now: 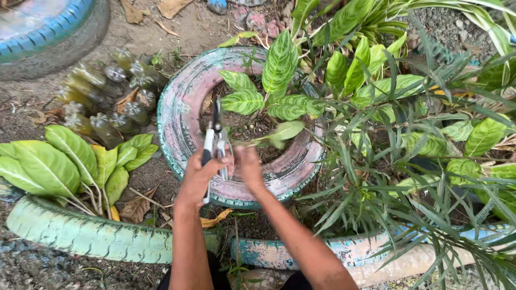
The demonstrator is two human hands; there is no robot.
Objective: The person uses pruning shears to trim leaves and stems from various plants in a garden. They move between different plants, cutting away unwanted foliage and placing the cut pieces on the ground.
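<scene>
Left hand (201,174) is wrapped around the grips of a pair of garden pruning shears with white-and-black handles and dark blades (215,137), blades pointing up and away from the person, fingers clamped shut on the handles. Right hand (249,166) sits just beside it, fingers pinched together on the base of a pale green stem with a limp leaf (279,134) that leans right over the soil. The stem grows inside a faded pink-and-teal painted tyre planter (177,123), alongside striped green variegated leaves (279,70). To do this well: keep the stem held steady and slightly taut, bring the blades square across it close to the pinch but clear of the right fingertips, and cut in one clean squeeze, judging from the grip. Blades are above and just left of the held stem, not touching it as far as visible. A cluster of upturned plastic bottles (107,96) lies left, well apart.
</scene>
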